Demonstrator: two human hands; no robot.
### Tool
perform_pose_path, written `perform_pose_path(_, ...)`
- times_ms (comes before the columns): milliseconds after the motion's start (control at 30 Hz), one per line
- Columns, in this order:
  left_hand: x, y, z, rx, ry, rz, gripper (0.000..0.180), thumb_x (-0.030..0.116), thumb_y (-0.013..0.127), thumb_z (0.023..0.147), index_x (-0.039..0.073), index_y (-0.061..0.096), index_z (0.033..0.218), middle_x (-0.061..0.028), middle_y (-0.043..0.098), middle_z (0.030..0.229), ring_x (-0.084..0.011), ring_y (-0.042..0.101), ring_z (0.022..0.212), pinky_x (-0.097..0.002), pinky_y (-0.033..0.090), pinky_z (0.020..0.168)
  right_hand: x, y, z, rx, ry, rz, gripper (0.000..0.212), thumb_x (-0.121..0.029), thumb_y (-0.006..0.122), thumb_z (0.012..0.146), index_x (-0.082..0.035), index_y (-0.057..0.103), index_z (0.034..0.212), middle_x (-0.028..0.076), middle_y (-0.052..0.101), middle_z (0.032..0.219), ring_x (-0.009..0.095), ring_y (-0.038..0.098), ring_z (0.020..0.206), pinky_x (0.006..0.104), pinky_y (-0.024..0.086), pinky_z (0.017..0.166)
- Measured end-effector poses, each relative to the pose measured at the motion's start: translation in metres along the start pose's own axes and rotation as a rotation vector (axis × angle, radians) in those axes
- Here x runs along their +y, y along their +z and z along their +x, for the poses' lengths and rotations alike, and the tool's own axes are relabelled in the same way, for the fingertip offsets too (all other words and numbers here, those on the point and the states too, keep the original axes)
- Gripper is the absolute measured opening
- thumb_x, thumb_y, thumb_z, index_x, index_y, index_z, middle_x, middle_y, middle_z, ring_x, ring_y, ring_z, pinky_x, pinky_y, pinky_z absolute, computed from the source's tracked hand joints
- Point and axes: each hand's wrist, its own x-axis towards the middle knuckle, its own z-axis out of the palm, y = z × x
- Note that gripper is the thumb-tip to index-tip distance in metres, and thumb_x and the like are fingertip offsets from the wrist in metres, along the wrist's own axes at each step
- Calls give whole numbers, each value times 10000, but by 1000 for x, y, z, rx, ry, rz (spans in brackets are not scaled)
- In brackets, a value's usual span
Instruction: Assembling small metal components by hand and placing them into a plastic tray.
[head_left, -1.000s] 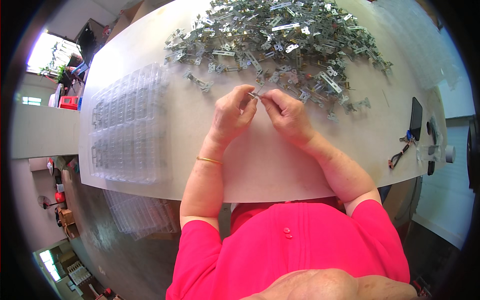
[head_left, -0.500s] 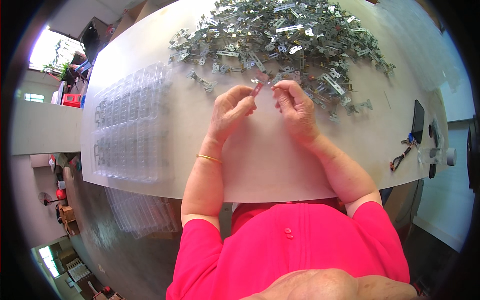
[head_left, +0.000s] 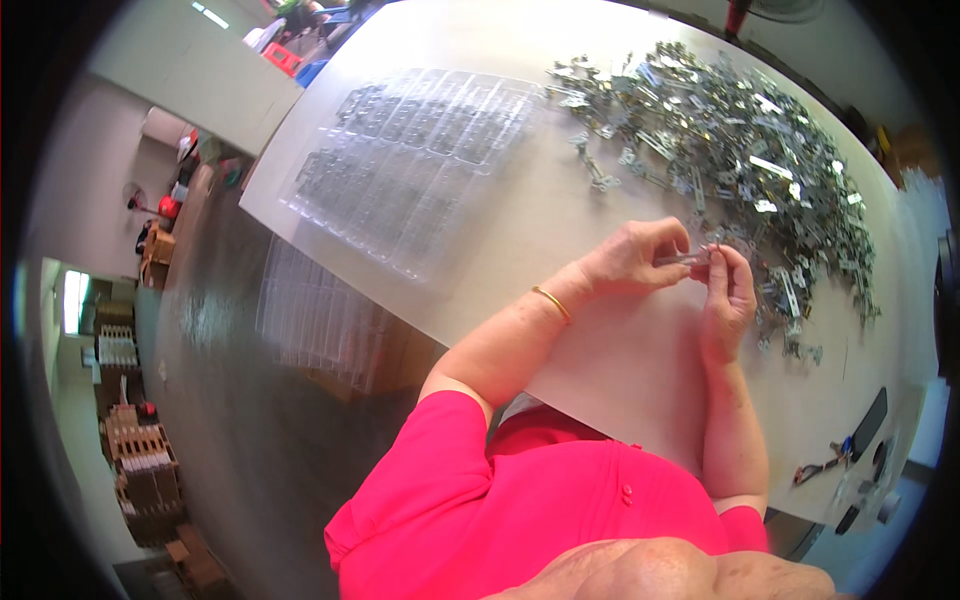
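Both hands, the left hand (head_left: 630,262) and right hand (head_left: 728,300), pinch one small metal clip (head_left: 688,259) (beside the clip pile (head_left: 740,160)).

A large white table (head_left: 480,250) fills the upper right of the view, its surface bright under even light, and a grey, glossy floor (head_left: 230,420) spreads below and to the left of it. At the far left a bright window (head_left: 73,300) lets in daylight beside stacked brown cardboard boxes (head_left: 145,465), while a pale wall or partition (head_left: 200,60) runs along the top left. A red crate (head_left: 283,58) and a blue one sit near the table's far corner.
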Motion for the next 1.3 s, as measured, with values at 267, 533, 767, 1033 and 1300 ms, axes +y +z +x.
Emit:
perform_pose_path(267, 3, 1, 3, 304, 171, 253, 151, 130, 703, 898, 17, 616, 945, -97, 632, 712, -168, 583, 605, -332, 483, 582, 4, 5, -2, 72, -142, -103, 151, -123, 540, 1037, -63, 584, 1168, 21, 631, 1014, 81, 582, 740, 232, 510, 682)
perform_pose_path(533, 66, -30, -9, 490, 30, 208, 130, 129, 667, 937, 5, 635, 959, -63, 612, 669, -98, 538, 599, -302, 453, 552, 9, 6, -7, -157, 69, -148, 96, -112, 568, 1022, -98, 628, 1096, -22, 593, 877, 31, 500, 675, 179, 415, 587)
perform_pose_path(767, 95, -121, -70, 708, -40, 558, 66, 74, 644, 955, 11, 648, 971, -78, 721, 833, -99, 677, 794, -262, 534, 697, 8, 1, -5, -186, 128, -141, 88, -102, 573, 1017, -92, 635, 1080, -31, 588, 873, 27, 490, 697, 175, 423, 615)
perform_pose_path(1033, 102, -265, -128, 971, -189, 822, 127, 138, 640, 952, 15, 674, 945, -91, 715, 797, -160, 681, 729, -301, 537, 680, 5, 3, -4, -216, 95, -179, 77, -84, 595, 1003, -57, 648, 1052, -16, 609, 871, 39, 532, 729, 192, 463, 632)
perform_pose_path(1300, 39, -377, -90, 942, -385, 1175, 262, 293, 723, 849, 31, 723, 861, -156, 725, 790, -315, 710, 761, -406, 544, 705, 6, 0, -4, -231, 81, -237, 77, -86, 598, 1001, -61, 648, 1053, -19, 601, 877, 43, 532, 746, 193, 457, 636)
